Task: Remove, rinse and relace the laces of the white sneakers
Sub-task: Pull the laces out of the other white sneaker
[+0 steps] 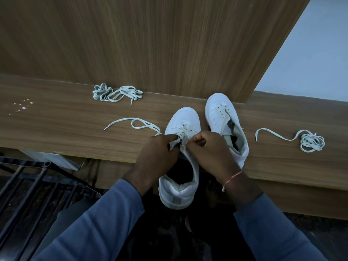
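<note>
Two white sneakers stand on a wooden ledge [56,119]. The near sneaker [185,119] hangs its heel over the ledge's front edge. My left hand [158,147] pinches its white lace [135,123], whose free end trails left in a loop. My right hand [209,147] has its fingers curled at the eyelets of the same sneaker; what it holds is hidden. The second sneaker [220,108] sits to the right with almost no lacing. A bundled lace [116,94] lies at the back left. Another lace [310,141] lies coiled at the right.
A tall wooden panel [150,44] rises right behind the ledge, with a pale wall [310,53] to its right. Black metal bars [28,185] stand below the ledge at the left. White specks [23,107] dot the ledge's left end.
</note>
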Demonstrator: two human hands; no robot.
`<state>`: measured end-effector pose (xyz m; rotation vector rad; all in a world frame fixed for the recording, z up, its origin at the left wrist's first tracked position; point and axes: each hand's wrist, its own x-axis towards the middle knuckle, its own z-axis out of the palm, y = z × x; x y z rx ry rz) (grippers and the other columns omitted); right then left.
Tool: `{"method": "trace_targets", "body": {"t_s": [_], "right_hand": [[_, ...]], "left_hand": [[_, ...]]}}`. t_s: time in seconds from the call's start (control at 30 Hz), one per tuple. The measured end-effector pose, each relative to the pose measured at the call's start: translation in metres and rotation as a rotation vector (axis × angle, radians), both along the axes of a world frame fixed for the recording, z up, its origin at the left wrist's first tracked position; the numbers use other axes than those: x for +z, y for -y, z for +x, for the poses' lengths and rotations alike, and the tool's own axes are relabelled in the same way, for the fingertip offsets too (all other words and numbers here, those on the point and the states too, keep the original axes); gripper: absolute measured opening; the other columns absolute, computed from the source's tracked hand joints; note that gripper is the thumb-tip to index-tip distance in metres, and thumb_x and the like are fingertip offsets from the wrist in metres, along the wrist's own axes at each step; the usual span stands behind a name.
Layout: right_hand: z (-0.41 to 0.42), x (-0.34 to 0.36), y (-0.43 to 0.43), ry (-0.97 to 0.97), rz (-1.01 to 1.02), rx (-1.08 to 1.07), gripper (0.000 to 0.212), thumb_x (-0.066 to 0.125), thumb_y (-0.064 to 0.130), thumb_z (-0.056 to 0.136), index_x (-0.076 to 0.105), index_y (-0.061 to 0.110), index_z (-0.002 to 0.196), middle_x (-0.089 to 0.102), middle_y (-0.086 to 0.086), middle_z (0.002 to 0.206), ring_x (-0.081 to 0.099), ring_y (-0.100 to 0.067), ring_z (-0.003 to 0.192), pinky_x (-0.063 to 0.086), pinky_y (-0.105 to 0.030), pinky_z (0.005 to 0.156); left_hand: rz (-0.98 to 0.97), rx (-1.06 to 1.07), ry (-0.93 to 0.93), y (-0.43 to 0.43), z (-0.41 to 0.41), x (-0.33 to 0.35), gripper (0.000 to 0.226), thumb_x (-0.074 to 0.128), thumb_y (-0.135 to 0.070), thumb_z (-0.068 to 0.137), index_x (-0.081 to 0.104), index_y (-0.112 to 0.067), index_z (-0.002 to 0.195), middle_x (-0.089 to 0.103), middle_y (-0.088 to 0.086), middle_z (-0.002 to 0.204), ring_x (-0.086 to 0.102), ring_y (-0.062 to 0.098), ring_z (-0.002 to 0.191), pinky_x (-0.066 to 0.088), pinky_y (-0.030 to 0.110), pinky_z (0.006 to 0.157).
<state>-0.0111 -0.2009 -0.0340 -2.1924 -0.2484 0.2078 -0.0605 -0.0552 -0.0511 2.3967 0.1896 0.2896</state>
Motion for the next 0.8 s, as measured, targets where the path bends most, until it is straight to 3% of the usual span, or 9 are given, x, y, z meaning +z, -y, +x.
{"method": "trace_targets", "body": {"t_s": [0.1, 0.2, 0.27, 0.37, 0.47, 0.53, 0.67, 0.73, 0.8], "right_hand": [[0.002, -0.004, -0.003, 0.091, 0.029, 0.016, 0.010, 0.066, 0.022, 0.087, 0.069, 0.016, 0.079, 0.068, 0.006, 0.072, 0.063, -0.007, 0.068, 0.049, -0.023, 0.065], [0.007, 0.006, -0.006, -0.022, 0.333, -0.161, 0.014, 0.062, 0.023, 0.092, 0.067, 0.013, 0.084, 0.066, 0.000, 0.064, 0.060, -0.014, 0.057, 0.053, -0.032, 0.060], [0.007, 0.011, -0.005, -0.096, 0.445, -0.187, 0.014, 0.063, 0.025, 0.093, 0.067, 0.013, 0.086, 0.064, 0.000, 0.061, 0.058, -0.012, 0.054, 0.052, -0.031, 0.055], [0.002, 0.009, 0.002, -0.101, 0.206, -0.037, 0.020, 0.071, 0.039, 0.084, 0.070, 0.020, 0.084, 0.068, 0.005, 0.066, 0.062, -0.007, 0.060, 0.054, -0.029, 0.060], [-0.001, 0.002, 0.005, 0.003, 0.006, 0.070, 0.019, 0.072, 0.035, 0.085, 0.071, 0.017, 0.079, 0.069, 0.004, 0.071, 0.064, -0.010, 0.068, 0.052, -0.029, 0.065], [0.002, 0.002, 0.003, 0.071, 0.038, 0.034, 0.018, 0.067, 0.029, 0.090, 0.068, 0.014, 0.080, 0.068, 0.002, 0.070, 0.063, -0.011, 0.063, 0.051, -0.031, 0.064], [0.010, 0.021, 0.001, 0.029, 0.503, -0.275, 0.025, 0.064, 0.032, 0.093, 0.064, 0.009, 0.084, 0.062, -0.004, 0.060, 0.055, -0.010, 0.045, 0.045, -0.026, 0.048], [0.010, 0.025, 0.005, 0.072, 0.394, -0.260, 0.031, 0.065, 0.041, 0.091, 0.065, 0.010, 0.082, 0.062, -0.002, 0.058, 0.056, -0.009, 0.044, 0.045, -0.027, 0.050], [0.004, 0.024, 0.008, 0.043, 0.125, -0.099, 0.034, 0.065, 0.050, 0.088, 0.068, 0.017, 0.079, 0.063, 0.003, 0.056, 0.055, -0.005, 0.045, 0.047, -0.027, 0.055]], "left_hand": [[-0.004, -0.007, -0.004, 0.000, -0.001, 0.000, 0.011, 0.057, -0.010, 0.082, 0.067, -0.012, 0.080, 0.064, 0.002, 0.066, 0.055, 0.015, 0.059, 0.034, 0.020, 0.053], [-0.016, -0.012, -0.002, 0.000, -0.002, 0.001, 0.013, 0.057, -0.009, 0.080, 0.065, -0.018, 0.076, 0.058, -0.006, 0.061, 0.049, 0.010, 0.055, 0.033, 0.012, 0.051], [-0.021, -0.014, -0.004, -0.001, -0.002, 0.001, 0.012, 0.056, -0.013, 0.079, 0.066, -0.019, 0.079, 0.060, -0.005, 0.061, 0.051, 0.011, 0.057, 0.035, 0.013, 0.052], [-0.012, -0.027, 0.005, -0.001, -0.001, 0.001, 0.020, 0.050, -0.023, 0.075, 0.067, -0.014, 0.080, 0.065, 0.003, 0.065, 0.057, 0.019, 0.062, 0.040, 0.027, 0.057], [-0.014, -0.021, 0.038, -0.001, -0.001, 0.000, 0.011, 0.057, -0.016, 0.080, 0.068, -0.013, 0.078, 0.063, 0.003, 0.062, 0.055, 0.017, 0.058, 0.037, 0.026, 0.055], [-0.006, -0.016, 0.043, -0.001, -0.001, 0.000, 0.010, 0.059, -0.012, 0.078, 0.069, -0.014, 0.078, 0.062, 0.001, 0.060, 0.055, 0.016, 0.057, 0.037, 0.025, 0.055], [-0.003, -0.013, 0.023, 0.000, -0.001, 0.001, 0.011, 0.059, -0.011, 0.078, 0.068, -0.018, 0.078, 0.057, -0.005, 0.059, 0.053, 0.013, 0.058, 0.035, 0.023, 0.057], [0.000, 0.000, 0.005, 0.000, -0.001, 0.001, 0.010, 0.059, -0.012, 0.079, 0.067, -0.017, 0.077, 0.055, -0.005, 0.059, 0.053, 0.013, 0.059, 0.034, 0.024, 0.056], [-0.002, -0.003, 0.005, 0.001, -0.001, 0.002, 0.010, 0.059, -0.012, 0.079, 0.065, -0.018, 0.073, 0.051, -0.008, 0.057, 0.051, 0.014, 0.058, 0.030, 0.023, 0.055]]}}
